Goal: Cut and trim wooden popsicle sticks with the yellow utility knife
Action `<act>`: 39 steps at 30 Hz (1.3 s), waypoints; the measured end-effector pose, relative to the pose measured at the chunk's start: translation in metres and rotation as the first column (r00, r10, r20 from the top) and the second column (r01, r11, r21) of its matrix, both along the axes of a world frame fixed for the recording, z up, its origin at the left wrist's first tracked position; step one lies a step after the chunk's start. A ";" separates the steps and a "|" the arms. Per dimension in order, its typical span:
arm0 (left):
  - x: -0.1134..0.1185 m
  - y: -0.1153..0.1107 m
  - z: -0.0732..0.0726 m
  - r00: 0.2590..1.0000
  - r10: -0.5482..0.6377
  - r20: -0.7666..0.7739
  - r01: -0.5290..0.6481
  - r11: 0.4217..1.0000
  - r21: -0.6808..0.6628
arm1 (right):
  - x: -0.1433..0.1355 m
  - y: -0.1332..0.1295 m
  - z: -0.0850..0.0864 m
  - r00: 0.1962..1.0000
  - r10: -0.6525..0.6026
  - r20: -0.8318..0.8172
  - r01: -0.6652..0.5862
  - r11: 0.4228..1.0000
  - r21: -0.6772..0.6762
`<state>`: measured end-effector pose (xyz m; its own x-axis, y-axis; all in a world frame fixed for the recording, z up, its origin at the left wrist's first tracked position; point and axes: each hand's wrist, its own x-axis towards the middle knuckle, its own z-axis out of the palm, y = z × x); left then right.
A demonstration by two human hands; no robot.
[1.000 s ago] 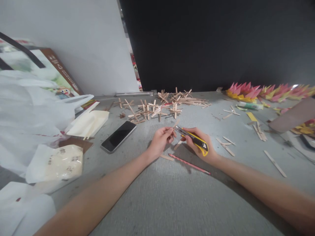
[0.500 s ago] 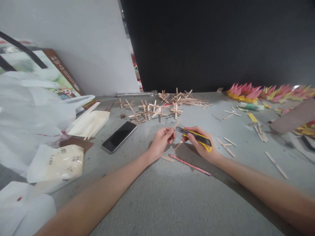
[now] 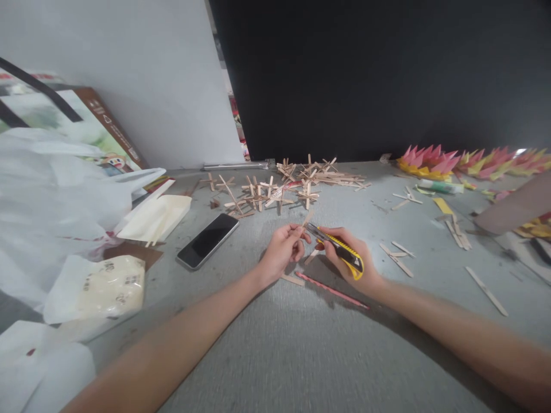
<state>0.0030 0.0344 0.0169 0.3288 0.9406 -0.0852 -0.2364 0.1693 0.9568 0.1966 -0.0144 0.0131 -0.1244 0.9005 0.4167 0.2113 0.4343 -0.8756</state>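
Observation:
Near the middle of the grey table (image 3: 267, 355), my left hand (image 3: 284, 248) pinches a small wooden stick (image 3: 308, 217), whose upper end sticks out above the fingertips. My right hand (image 3: 349, 255) is wrapped round a yellow and black utility knife (image 3: 342, 252). The knife's front end points at the stick, close to my left fingertips; whether the blade touches the wood cannot be made out. Below my hands lie a pink striped pencil (image 3: 331, 289) and a flat wooden stick (image 3: 293, 280). Another stick (image 3: 310, 256) shows between my hands.
A phone (image 3: 208, 241) lies left of my hands. Behind them is a pile of crossed sticks (image 3: 258, 194). White plastic bags (image 3: 55, 195) and a wrapped packet (image 3: 116, 287) stand at the left. Loose sticks (image 3: 396, 260), a glue tube (image 3: 439, 186) and pink paper flowers (image 3: 428, 162) are at the right.
The knife has tilted more steeply, its rear end moving down and slightly left in my right hand. My left hand still pinches the stick, with its lower fingers shifted slightly.

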 end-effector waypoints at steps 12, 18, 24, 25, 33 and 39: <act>0.001 -0.001 0.002 1.000 0.011 -0.014 -0.011 1.000 0.023 | 0.000 -0.001 -0.003 0.990 -0.023 0.140 0.008 0.995 0.103; 0.001 0.000 -0.002 1.000 -0.005 -0.012 0.005 0.999 0.047 | 0.005 0.002 0.004 1.000 -0.011 -0.001 0.011 0.999 -0.053; 0.001 0.001 -0.006 1.000 -0.011 -0.017 0.012 0.998 0.063 | 0.007 0.006 0.007 0.996 -0.036 -0.080 0.027 0.992 -0.121; 0.001 0.001 -0.006 1.000 -0.015 -0.014 0.016 0.998 0.064 | 0.008 0.007 0.006 0.995 -0.033 -0.092 0.021 0.992 -0.125; 0.000 0.003 -0.008 1.000 -0.024 0.004 0.023 0.999 0.046 | 0.009 0.011 -0.001 0.991 -0.017 -0.135 -0.002 0.990 -0.140; 0.002 0.000 -0.001 0.998 0.060 0.004 -0.060 0.998 -0.016 | 0.006 0.005 0.002 0.992 -0.074 -0.102 0.070 0.997 -0.039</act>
<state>0.0046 0.0349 0.0156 0.2723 0.9571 -0.0987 -0.2508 0.1696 0.9531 0.2028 -0.0096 0.0155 -0.0165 0.9198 0.3921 0.1486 0.3901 -0.9087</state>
